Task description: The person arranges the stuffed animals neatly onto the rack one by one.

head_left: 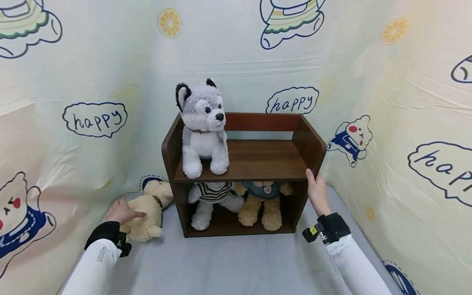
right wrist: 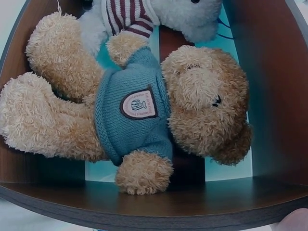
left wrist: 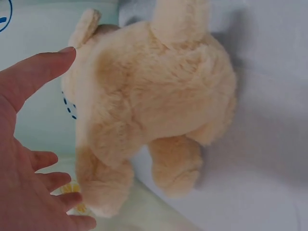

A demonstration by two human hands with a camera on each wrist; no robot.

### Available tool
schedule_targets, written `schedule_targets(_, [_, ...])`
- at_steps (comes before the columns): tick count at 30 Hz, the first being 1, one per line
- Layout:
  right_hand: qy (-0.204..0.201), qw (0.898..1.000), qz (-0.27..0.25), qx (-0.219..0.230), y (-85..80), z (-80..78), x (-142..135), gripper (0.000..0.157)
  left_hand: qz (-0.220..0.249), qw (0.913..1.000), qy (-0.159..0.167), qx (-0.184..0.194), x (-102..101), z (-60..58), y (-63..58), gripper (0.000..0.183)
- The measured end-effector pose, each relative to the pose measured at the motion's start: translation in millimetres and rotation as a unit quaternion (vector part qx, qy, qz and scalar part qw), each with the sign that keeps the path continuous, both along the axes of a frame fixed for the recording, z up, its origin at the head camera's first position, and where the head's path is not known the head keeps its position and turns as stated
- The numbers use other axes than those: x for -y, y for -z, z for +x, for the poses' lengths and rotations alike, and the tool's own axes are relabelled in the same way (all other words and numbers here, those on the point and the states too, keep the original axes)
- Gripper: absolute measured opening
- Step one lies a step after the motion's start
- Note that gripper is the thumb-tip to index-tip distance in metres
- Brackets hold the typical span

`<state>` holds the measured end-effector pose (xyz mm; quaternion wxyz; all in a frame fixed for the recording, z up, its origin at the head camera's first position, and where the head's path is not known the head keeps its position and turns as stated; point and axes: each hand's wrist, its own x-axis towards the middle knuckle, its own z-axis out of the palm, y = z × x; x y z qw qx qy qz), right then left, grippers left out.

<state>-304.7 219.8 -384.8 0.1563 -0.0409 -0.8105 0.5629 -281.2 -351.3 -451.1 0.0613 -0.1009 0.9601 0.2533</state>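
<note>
A beige plush dog lies on the grey surface left of the brown wooden shelf. My left hand is over its near side, thumb stretched out and fingers spread in the left wrist view. At the shelf's right side panel, my right hand holds the front edge; its thumb shows at the corner of the right wrist view, the other fingers hidden. A grey-and-white husky plush sits on the upper board. Below sit a white plush in a striped top and a teddy bear in a teal sweater.
The grey covered surface extends in front of the shelf. A pale printed curtain with cartoon bears and lettering hangs behind and along both sides. The husky fills the left end of the upper board.
</note>
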Motion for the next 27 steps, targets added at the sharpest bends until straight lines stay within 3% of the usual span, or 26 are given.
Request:
schedule_targets(10, [0.0,1.0,0.0,-0.008,1.8,-0.7,0.2,0.052,-0.013,0.9991,-0.039,0.013,-1.4,1.5,7.4,0.114])
schedule_targets(19, [-0.005,1.0,0.003,-0.012,1.1,-1.7,1.4,0.051,-0.022,0.9972,-0.07,-0.017,1.1,-4.3,30.1,0.113])
schedule_targets(27, [0.0,1.0,0.008,-0.013,1.3,-1.8,0.7,0.05,-0.022,0.9978,-0.062,-0.005,-3.3,-7.8,25.0,0.109])
